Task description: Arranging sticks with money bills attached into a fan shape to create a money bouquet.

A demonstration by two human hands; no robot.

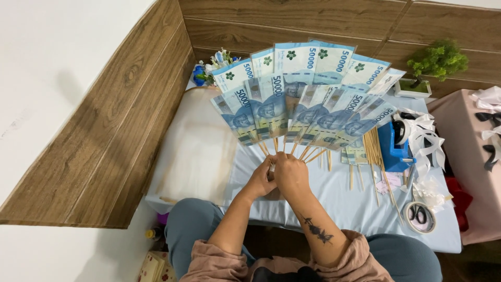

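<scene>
Fan of blue paper banknotes on thin wooden skewers: largely assembled, stems pinched by left hand and right hand; loose bamboo skewers remain on the pale blue bench.

1. The lower ends of the wooden sticks vanish inside the right hand and the left hand.
2. The rear banknotes are half covered by the front ones.
3. The pink cloth runs off the right edge.
</scene>
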